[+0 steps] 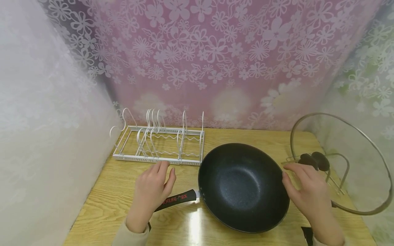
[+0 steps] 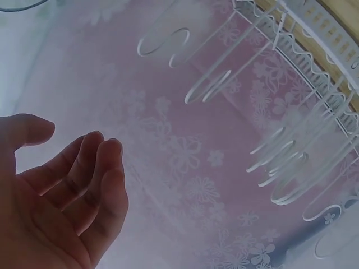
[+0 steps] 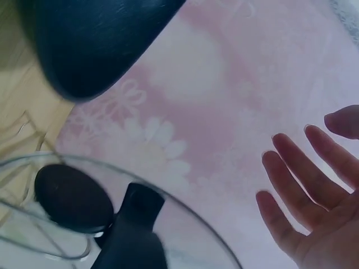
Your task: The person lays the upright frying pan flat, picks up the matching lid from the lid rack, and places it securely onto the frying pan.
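On the worktop point(image 1: 172, 235), a black wok point(image 1: 240, 186) rests, handle point(image 1: 178, 200) toward 8 o'clock, perhaps suiting my left grip point(image 1: 152, 186); my right grip point(image 1: 309, 188) hovers at 3 o'clock, near the lid point(image 1: 363, 164) a wire stand point(image 1: 348, 167) seemingly props. Both grips are relaxed, thumbs apart, holding nothing.

Backed by a pink, white-flowered curtain point(image 1: 215, 68), flanked at left by pale sheeting point(image 1: 46, 119) and at right by greenish floral sheeting point(image 1: 373, 78), above a wood-grain desk point(image 1: 104, 191).
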The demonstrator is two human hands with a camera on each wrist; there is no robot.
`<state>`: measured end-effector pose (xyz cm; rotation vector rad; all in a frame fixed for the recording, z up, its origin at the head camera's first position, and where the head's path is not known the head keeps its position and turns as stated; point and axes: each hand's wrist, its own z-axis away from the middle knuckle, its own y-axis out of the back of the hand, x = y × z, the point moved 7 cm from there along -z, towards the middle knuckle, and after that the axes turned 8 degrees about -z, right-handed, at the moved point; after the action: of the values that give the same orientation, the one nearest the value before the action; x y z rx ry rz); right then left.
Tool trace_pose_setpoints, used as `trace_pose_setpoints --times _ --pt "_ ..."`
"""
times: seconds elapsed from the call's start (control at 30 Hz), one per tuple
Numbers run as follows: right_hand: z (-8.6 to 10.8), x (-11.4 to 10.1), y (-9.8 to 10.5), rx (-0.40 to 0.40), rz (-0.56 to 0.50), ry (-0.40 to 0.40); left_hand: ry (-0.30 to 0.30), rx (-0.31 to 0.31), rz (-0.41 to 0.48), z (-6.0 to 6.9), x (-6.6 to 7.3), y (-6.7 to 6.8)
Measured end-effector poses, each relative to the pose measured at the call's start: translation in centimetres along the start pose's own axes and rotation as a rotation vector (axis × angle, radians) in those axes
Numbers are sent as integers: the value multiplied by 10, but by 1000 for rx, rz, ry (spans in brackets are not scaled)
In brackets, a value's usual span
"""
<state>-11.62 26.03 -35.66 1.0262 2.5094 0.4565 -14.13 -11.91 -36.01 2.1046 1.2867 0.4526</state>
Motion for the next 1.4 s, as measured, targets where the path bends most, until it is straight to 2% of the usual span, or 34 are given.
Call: trace_pose_setpoints --times 0.17,0.27,0.47,0.6,0.7,0.9,0.97,1.2,1.4 --pt "5 19 3 -43 101 14 0 -36 -31 0 2 -12" --pt "11 33 5 -73 121 -23 22 -65 -24 -3 4 -21" --pt "25 58 14 -37 158 -101 67 -129 4 -16 15 -38" --pt "30 67 21 -38 182 -178 72 -160 30 -27 25 -47" --pt "33 71 24 -88 210 -297 56 -170 50 -37 34 -53" --pt "44 87 27 -293 277 -625 -3 -182 85 -61 55 -64" --pt "47 92 26 -374 284 -695 -22 -196 86 -69 63 -69" --pt "58 105 20 -631 249 -790 -81 -298 65 -99 88 -90" --pt "64 115 12 -839 82 -921 -118 -364 111 -123 114 -115"
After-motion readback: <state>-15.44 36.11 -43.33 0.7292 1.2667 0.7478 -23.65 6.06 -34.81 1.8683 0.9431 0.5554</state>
